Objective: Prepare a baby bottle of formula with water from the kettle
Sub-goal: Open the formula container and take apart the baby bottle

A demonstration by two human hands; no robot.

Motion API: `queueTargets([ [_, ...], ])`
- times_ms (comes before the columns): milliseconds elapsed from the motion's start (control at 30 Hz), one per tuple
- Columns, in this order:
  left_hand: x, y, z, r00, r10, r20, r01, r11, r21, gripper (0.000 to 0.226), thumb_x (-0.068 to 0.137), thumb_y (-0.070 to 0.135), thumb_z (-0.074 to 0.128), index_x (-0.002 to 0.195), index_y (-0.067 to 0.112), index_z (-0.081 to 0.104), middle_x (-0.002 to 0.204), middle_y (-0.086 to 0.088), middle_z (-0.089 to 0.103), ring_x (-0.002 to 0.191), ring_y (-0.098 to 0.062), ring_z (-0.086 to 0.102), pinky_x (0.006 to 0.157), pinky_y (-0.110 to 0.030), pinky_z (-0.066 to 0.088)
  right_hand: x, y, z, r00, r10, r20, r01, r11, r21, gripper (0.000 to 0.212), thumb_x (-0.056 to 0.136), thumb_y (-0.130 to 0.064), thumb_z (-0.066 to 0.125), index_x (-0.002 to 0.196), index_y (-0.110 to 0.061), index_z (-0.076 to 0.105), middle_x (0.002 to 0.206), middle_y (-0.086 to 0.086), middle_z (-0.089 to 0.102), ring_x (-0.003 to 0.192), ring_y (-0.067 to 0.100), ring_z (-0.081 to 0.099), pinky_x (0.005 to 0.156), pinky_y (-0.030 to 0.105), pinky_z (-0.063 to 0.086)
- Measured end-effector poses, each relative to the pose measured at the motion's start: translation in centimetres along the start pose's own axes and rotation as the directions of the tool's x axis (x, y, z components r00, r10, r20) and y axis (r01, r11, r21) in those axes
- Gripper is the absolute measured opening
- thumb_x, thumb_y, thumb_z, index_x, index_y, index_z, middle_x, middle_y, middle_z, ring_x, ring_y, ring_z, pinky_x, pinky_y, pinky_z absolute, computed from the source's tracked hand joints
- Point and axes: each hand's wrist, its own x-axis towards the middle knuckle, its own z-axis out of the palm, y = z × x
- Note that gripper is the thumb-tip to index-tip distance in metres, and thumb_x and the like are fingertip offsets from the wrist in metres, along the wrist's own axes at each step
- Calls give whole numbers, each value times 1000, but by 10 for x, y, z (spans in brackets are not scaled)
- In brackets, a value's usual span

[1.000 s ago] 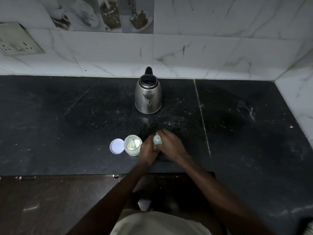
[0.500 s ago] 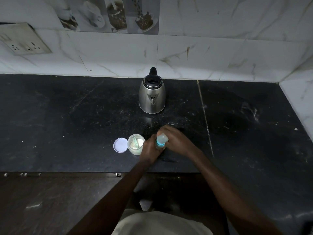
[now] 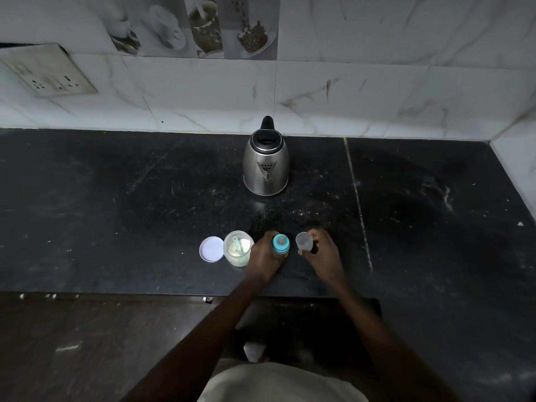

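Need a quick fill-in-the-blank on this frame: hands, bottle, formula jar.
1. The left hand grips the baby bottle; the right hand holds the bottle's clear ____.
2. The open formula jar has a ____ inside.
3. The white lid lies on the counter to the jar's ____.
Missing: cap; scoop; left.

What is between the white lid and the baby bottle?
In the head view, the open powder jar with a scoop in it stands between the lid and the bottle, which the left hand holds.
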Motion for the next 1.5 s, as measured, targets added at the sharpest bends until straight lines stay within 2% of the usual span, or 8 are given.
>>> queueTargets([
  [533, 2, -3, 3, 1000, 1, -6, -1, 1000, 8, 42, 87, 22, 81, 123, 14, 62, 115, -2, 73, 103, -17, 68, 85, -20, 44, -15, 5, 5, 999, -51, 7, 51, 988, -146, 101, 67, 10, 75, 157, -18, 35, 154, -1, 33, 143, 20, 39, 118, 39, 39],
  [633, 2, -5, 4, 1000, 14, -10, -14, 1000, 14, 44, 85, 21, 82, 124, 14, 62, 115, -2, 73, 104, -18, 69, 86, -25, 48, -14, -28, 1, 989, -128, -73, 122, 989, -89, 90, 72, 1, 71, 154, -18, 40, 150, -1, 38, 139, 17, 43, 118, 31, 35],
  [800, 2, -8, 4, 998, 55, -20, -54, 998, 26, 42, 81, 12, 83, 119, 9, 66, 111, -6, 75, 99, -20, 71, 78, -13, 41, 1, -71, 13, 943, -278, 184, 325, 887, -329, 62, 77, -34, 74, 136, -18, 60, 130, 2, 58, 118, 25, 58, 99, 43, 52],
  [1000, 1, -7, 8, 998, 48, -31, -47, 999, 5, 46, 80, 11, 84, 121, 9, 65, 109, -6, 75, 94, -8, 64, 77, 1, 37, 14, -77, 17, 913, -290, 288, 394, 810, -434, 38, 74, -10, 79, 112, -4, 72, 110, 13, 64, 102, 31, 62, 87, 42, 56],
  [1133, -2, -9, 10, 998, 40, -54, -42, 998, -40, 35, 85, 12, 80, 117, 11, 65, 106, -2, 74, 93, -9, 66, 76, -15, 47, 19, -67, 15, 864, -368, 342, 489, 775, -400, 44, 72, -2, 76, 115, -5, 73, 109, 11, 67, 101, 27, 61, 85, 42, 58],
  [1267, -3, -10, 11, 999, 17, -50, -20, 998, -52, 39, 84, 10, 83, 118, 8, 64, 105, 6, 69, 91, -6, 64, 75, 0, 40, 22, -71, -3, 798, -421, 431, 558, 786, -265, 56, 77, 4, 70, 130, -12, 64, 114, 10, 67, 103, 25, 62, 88, 40, 56],
  [1400, 0, -12, 11, 999, 17, -30, -17, 1000, -25, 47, 83, 9, 81, 125, 6, 61, 108, -3, 72, 93, -13, 66, 75, 1, 38, 18, -84, -6, 838, -263, 478, 462, 808, -365, 82, 82, -9, 74, 154, -25, 37, 135, 7, 55, 119, 23, 57, 92, 41, 56],
  [1500, 0, -11, 11, 999, 26, -37, -27, 999, -21, 42, 81, 8, 77, 120, 6, 63, 104, 2, 71, 90, -14, 66, 74, 2, 36, 14, -86, 4, 874, -292, 388, 460, 756, -466, 64, 81, -23, 78, 140, -15, 54, 135, 6, 51, 120, 27, 55, 86, 42, 58],
])
